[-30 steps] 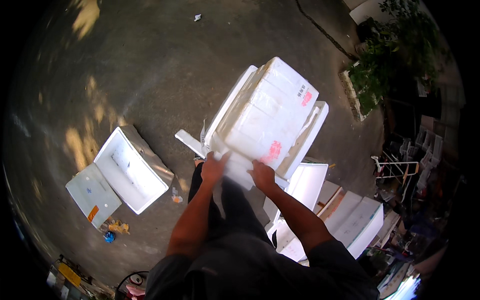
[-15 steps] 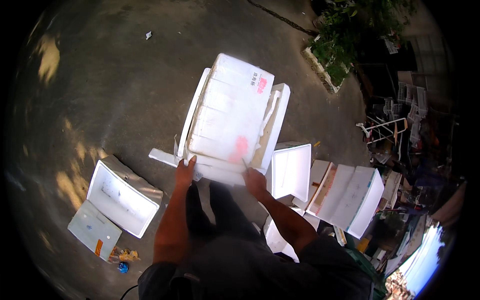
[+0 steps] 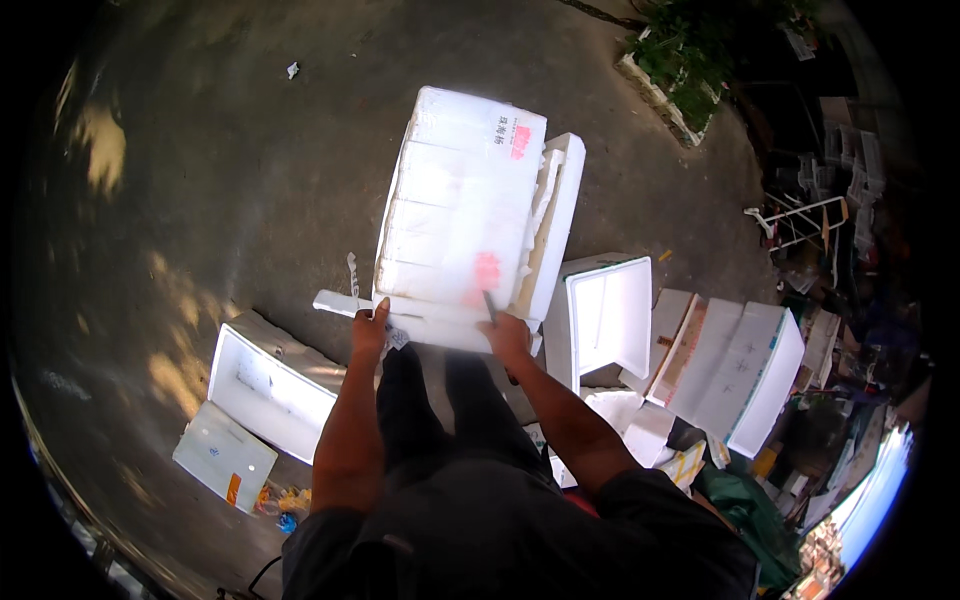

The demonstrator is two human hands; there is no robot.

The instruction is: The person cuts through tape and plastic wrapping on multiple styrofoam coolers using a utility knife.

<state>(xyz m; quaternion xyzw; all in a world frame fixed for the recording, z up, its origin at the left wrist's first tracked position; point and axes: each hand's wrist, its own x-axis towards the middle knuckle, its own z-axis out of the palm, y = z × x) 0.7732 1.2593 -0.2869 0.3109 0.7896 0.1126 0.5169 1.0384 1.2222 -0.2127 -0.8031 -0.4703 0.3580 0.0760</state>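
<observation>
Dark pavement, both hands gripping foam box [image 3: 465, 210] near edge

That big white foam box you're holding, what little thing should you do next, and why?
Probably steady it first. The foam box is held in the air by its near edge alone, with the left hand and the right hand close together, and loose foam pieces hang along its right side.

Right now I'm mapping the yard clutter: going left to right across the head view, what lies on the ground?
Flat white foam lid → open white foam box → upright open white foam box → stack of flat white foam boards → white wire rack.
</observation>
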